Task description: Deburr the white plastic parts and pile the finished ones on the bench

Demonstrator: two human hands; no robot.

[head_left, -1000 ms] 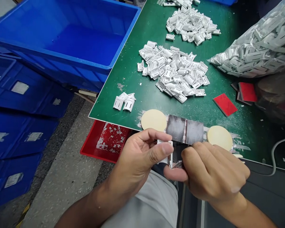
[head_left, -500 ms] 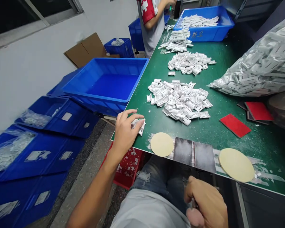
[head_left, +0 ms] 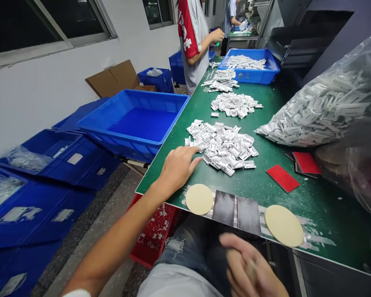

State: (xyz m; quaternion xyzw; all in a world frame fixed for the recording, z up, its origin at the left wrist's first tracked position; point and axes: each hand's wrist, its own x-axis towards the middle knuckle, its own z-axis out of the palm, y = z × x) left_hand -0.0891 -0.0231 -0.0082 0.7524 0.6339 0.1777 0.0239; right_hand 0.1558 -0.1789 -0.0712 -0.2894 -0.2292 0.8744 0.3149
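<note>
My left hand (head_left: 178, 165) reaches over the green table to the near left side of a pile of small white plastic parts (head_left: 224, 146). Its fingers are stretched forward with the thumb apart, the fingertips at the edge of the pile. I cannot see whether they touch a part. Below the table's front edge, my right hand (head_left: 250, 268) is curled closed and smeared by motion. Something in its grip is too blurred to name. Two round cream pads (head_left: 199, 199) and two dark rectangular plates (head_left: 224, 207) lie along the front edge.
A large blue bin (head_left: 136, 119) stands left of the table, a red bin (head_left: 154, 231) below its corner. A clear bag of white parts (head_left: 321, 111) and red pads (head_left: 282, 178) lie right. Farther back are more parts (head_left: 235, 104), a blue tub (head_left: 250, 77) and a co-worker (head_left: 194, 45).
My left hand has moved from a small white part near the table's left edge to the pile, its fingers straightening. My right hand has turned and shifted slightly left. The view has tilted up.
</note>
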